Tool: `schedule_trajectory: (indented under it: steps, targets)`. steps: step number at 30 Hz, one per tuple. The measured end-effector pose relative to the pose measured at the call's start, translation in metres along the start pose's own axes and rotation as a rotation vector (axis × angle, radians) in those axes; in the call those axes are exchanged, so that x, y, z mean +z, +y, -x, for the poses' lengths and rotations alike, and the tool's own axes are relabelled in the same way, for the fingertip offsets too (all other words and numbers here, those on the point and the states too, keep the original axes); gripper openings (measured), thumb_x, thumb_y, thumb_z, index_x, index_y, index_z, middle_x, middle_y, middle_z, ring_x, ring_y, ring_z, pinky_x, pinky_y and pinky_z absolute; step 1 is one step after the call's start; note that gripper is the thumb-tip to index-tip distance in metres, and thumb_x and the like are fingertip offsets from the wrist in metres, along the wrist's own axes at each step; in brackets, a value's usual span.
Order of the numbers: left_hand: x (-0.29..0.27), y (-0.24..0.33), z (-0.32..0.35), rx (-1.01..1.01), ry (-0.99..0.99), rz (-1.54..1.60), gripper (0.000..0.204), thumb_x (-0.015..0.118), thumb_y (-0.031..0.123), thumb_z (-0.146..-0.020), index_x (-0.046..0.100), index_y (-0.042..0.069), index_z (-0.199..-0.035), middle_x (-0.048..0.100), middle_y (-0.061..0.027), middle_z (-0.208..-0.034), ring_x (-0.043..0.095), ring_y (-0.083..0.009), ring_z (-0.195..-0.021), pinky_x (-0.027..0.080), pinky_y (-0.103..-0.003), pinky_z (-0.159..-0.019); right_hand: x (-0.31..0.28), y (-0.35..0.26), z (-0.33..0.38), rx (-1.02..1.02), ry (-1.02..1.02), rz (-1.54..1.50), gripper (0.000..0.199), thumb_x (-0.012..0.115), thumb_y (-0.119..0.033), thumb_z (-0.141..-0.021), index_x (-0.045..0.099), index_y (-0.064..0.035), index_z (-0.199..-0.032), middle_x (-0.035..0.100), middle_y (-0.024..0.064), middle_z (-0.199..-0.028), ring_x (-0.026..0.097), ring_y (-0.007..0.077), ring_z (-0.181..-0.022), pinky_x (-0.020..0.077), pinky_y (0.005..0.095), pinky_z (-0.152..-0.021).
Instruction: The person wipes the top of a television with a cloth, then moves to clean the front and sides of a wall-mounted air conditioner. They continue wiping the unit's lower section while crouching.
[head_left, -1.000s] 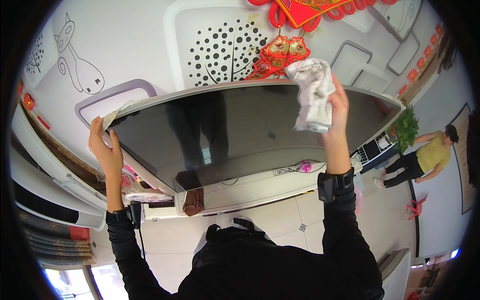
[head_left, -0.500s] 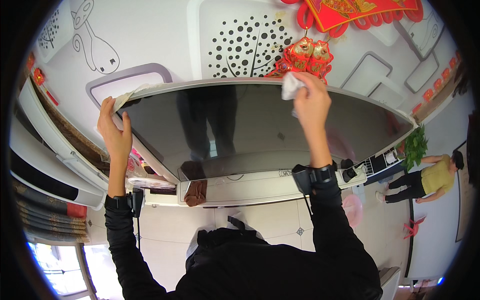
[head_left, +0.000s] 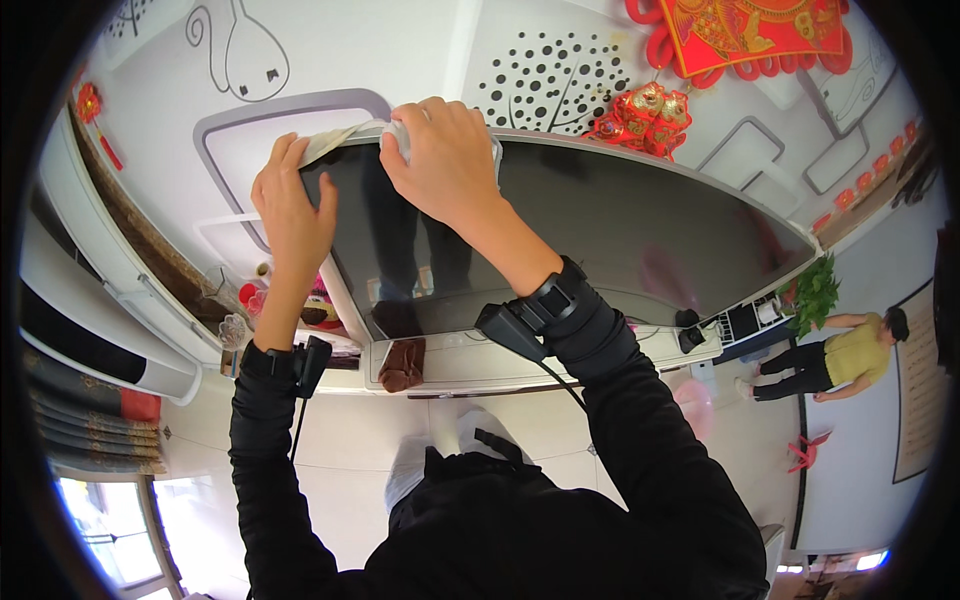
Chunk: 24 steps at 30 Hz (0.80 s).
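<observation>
A large flat television (head_left: 620,220) with a dark glossy screen and a thin pale frame stands in front of me. My left hand (head_left: 292,215) is at its upper left corner, fingers stretched along the edge and thumb apart. A pale cloth (head_left: 338,143) lies over the top edge beside those fingers. My right hand (head_left: 445,165) is closed on a white cloth (head_left: 401,141) at the top edge, right of the left hand. Most of the white cloth is hidden under the palm; bits show by the thumb and beyond the little finger.
Below the screen runs a white cabinet (head_left: 520,370) bearing a crumpled brown item (head_left: 403,364) and a small black device (head_left: 690,332). A green plant (head_left: 816,288) stands at the right, near a person (head_left: 848,355) in a yellow top. Red ornaments (head_left: 645,118) hang on the wall behind.
My right hand has moved left along the top edge with the white cloth, close to my left hand. My left hand stays at the corner. The whole view has shifted somewhat.
</observation>
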<state>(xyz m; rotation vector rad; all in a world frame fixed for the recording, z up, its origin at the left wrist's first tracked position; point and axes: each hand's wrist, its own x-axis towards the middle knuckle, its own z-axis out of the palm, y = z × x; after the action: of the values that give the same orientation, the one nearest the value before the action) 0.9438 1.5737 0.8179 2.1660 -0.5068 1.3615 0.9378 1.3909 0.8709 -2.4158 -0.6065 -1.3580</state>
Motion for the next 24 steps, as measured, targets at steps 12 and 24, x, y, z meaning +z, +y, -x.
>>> schedule_trajectory:
  steps: [12, 24]
  targets:
    - [0.000, -0.001, 0.003, -0.050, 0.012, -0.013, 0.048, 0.064, 0.013, -0.079, 0.047, 0.010, -0.124, 0.048, -0.0078, -0.131, 0.046, -0.0236, -0.121, 0.023, -0.047, -0.104, -0.017, 0.019, 0.003, 0.009, -0.065, -0.095, 0.016, 0.058, -0.017, -0.085, 0.066, -0.0050, -0.090, 0.065, 0.0086, -0.089, 0.059, 0.0281, -0.089, 0.0430, 0.0396, -0.080]
    - [-0.006, 0.022, -0.006, -0.001, 0.095, -0.090, 0.052, 0.063, 0.021, -0.084, 0.046, 0.008, -0.132, 0.038, -0.0145, -0.142, 0.033, -0.0304, -0.134, 0.021, -0.048, -0.107, -0.091, 0.114, 0.041, 0.113, -0.081, 0.044, 0.022, 0.054, -0.021, -0.090, 0.065, -0.0044, -0.099, 0.065, 0.0108, -0.096, 0.058, 0.0295, -0.092, 0.0439, 0.0386, -0.085]
